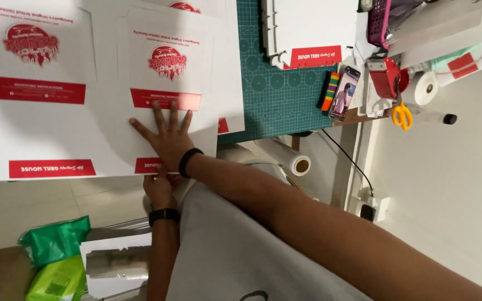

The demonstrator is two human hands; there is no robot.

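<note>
My right hand lies flat, fingers spread, on a white flat cardboard box sheet with a red logo and red bands. It wears a black wristband. Just below it, my left hand, with a black watch on the wrist, pinches the near edge of that same sheet. This sheet overlaps a larger white sheet of the same print to the left. Both lie on a table, partly over a green cutting mat.
Another folded white box lies at the far side of the mat. To its right are a phone, a striped block, yellow-handled scissors, a red tape dispenser and a tape roll. A film roll sits at the table edge; green packets lie lower left.
</note>
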